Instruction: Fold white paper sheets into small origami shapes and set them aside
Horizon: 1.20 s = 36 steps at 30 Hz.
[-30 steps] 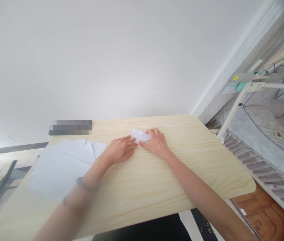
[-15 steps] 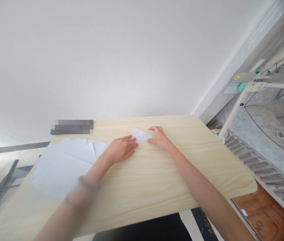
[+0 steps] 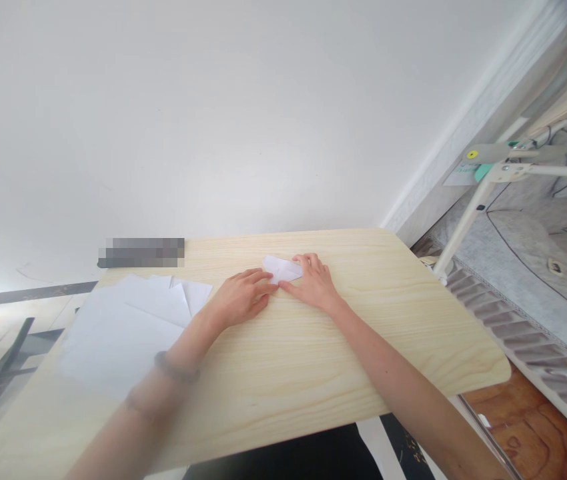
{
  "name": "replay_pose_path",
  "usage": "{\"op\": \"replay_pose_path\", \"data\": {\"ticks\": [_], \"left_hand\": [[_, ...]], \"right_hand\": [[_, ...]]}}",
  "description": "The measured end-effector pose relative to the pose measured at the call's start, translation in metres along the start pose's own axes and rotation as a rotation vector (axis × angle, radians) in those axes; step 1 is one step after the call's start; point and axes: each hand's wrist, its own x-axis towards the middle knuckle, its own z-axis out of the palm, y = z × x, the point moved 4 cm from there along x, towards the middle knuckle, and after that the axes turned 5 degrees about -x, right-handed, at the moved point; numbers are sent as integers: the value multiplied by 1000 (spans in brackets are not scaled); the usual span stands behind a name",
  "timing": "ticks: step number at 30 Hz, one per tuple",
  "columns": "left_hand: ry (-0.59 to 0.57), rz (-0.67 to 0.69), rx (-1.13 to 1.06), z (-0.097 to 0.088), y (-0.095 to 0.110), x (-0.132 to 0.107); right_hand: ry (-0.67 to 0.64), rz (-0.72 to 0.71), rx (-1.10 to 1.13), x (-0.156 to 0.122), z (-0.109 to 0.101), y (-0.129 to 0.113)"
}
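Observation:
A small piece of folded white paper (image 3: 283,268) lies on the wooden table in front of me. My left hand (image 3: 243,297) rests palm down at its left end, fingers stretched out flat and fingertips on the paper's lower left edge. From the other side, my right hand (image 3: 315,283) grips the paper's right end, its fingers curled over the far edge and its thumb along the near edge. The two hands almost meet at the near edge. Parts of the paper's ends are hidden beneath the fingers.
White paper sheets (image 3: 118,333) lie overlapping on the left of the table (image 3: 283,387). A dark, pixelated object (image 3: 141,253) sits at the back left corner. A white wall (image 3: 263,120) stands behind the table, and a pale metal frame (image 3: 468,213) stands to the right.
My right hand has moved slightly left, and its thumb has slid along the near edge towards my left hand. The paper looks narrower at its near side. My left hand has barely moved.

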Motion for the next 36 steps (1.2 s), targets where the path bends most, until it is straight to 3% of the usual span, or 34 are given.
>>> {"op": "replay_pose_path", "data": {"ticks": [16,26,36], "left_hand": [[9,-14,-39,2,-3,-1],[11,2,-36,3,-2,1],[34,10,-55,4,-4,1]], "right_hand": [[-177,71,397,12,-9,26],[-74,77,104,7,2,8],[-179,58,443,14,-8,28]]}}
